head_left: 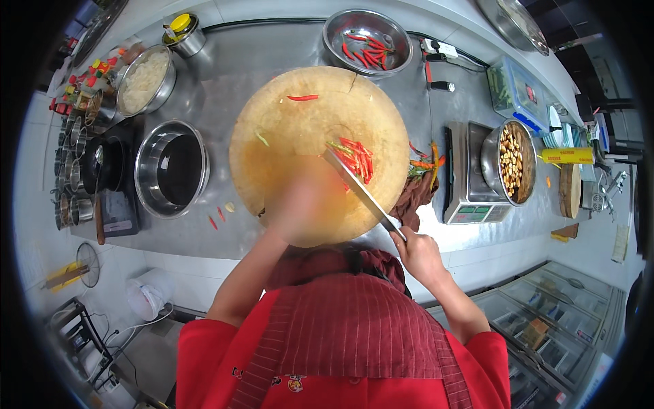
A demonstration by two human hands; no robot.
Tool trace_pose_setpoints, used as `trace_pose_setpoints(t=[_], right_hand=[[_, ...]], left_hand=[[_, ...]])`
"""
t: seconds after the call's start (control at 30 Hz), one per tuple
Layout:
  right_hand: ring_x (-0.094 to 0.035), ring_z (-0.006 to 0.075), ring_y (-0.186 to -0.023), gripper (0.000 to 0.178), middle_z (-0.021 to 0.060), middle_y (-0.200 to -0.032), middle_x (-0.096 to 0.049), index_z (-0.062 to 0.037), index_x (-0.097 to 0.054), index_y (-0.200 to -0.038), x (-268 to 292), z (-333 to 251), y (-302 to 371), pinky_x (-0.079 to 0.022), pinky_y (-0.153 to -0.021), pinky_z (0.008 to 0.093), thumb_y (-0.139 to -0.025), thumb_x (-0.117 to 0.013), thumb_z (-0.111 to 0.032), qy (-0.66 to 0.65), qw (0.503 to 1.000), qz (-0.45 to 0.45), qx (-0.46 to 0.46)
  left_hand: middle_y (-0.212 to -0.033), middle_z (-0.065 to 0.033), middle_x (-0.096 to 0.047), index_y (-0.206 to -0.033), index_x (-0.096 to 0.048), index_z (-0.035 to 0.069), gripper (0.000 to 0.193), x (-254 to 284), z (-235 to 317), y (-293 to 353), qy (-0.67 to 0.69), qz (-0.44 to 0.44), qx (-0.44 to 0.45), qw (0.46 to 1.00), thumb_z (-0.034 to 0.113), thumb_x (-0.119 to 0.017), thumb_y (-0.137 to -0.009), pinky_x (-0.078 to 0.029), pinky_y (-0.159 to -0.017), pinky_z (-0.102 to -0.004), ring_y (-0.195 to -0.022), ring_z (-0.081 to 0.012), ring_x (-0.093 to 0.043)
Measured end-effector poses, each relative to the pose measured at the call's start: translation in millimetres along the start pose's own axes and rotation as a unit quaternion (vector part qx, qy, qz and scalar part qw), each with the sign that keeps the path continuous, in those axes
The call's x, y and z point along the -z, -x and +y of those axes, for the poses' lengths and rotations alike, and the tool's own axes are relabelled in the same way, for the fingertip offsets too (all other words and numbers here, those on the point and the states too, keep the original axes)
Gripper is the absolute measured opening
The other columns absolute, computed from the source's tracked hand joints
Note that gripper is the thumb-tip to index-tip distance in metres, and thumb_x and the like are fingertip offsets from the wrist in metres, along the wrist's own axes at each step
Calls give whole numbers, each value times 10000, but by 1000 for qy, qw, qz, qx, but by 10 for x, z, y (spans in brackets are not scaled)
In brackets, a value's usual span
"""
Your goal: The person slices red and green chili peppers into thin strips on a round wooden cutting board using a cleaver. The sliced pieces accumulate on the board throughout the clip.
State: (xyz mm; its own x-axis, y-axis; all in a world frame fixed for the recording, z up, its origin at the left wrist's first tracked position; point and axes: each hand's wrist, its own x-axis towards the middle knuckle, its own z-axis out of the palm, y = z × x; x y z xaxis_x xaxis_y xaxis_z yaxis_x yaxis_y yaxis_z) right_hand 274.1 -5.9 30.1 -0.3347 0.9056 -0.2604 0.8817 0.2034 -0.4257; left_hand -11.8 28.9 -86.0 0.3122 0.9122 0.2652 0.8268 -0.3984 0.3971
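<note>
My right hand [420,255] is wrapped round the handle of a kitchen knife [370,199]. Its long blade slants up and left across the round wooden chopping board [272,123], with the tip beside a pile of sliced red chillies [359,160]. My left hand [300,204] is over the board's lower left part, left of the blade; blur hides its fingers and anything in them. One red chilli [302,97] lies alone near the board's far edge, and a small green piece [261,138] lies at its left.
Behind the board stands a steel bowl [330,41] of whole red chillies. A dark brown cloth [415,202] lies at the board's right, before a scale [470,201] and a bowl [492,163] of brown-and-cream pieces. Leftward are a steel basin [146,184] and a wok [88,167].
</note>
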Motion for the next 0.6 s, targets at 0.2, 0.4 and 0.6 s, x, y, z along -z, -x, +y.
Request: trace_pose_setpoints(t=[0.2, 0.4, 0.6], right_hand=[[-606, 414, -552, 261, 226, -558, -575, -22, -603, -803, 67, -44, 100, -488, -514, 489, -916, -604, -257, 46, 998, -46, 8], [-611, 421, -553, 262, 220, -564, -585, -27, -604, -821, 129, -67, 145, -499, -521, 492, -923, -594, -268, 61, 996, -68, 14], [-617, 421, -560, 275, 227, -581, -595, -31, -606, -851, 134, -183, 229, -500, -530, 504, -937, -569, -290, 50, 995, -84, -9]], left_hand=[[-963, -104, -624, -933, -653, 5, 195, 50, 201, 82, 48, 91, 27, 994, 37, -589, -751, -512, -783, -358, -903, -268, -609], [-965, -103, -626, -909, -651, -5, 182, 35, 223, 100, 49, 83, 24, 995, 40, -595, -742, -519, -767, -334, -907, -252, -614], [-980, -107, -619, -912, -644, -8, 188, -118, 181, 228, 20, 44, 27, 998, 46, -581, -744, -519, -774, -325, -928, -251, -604]])
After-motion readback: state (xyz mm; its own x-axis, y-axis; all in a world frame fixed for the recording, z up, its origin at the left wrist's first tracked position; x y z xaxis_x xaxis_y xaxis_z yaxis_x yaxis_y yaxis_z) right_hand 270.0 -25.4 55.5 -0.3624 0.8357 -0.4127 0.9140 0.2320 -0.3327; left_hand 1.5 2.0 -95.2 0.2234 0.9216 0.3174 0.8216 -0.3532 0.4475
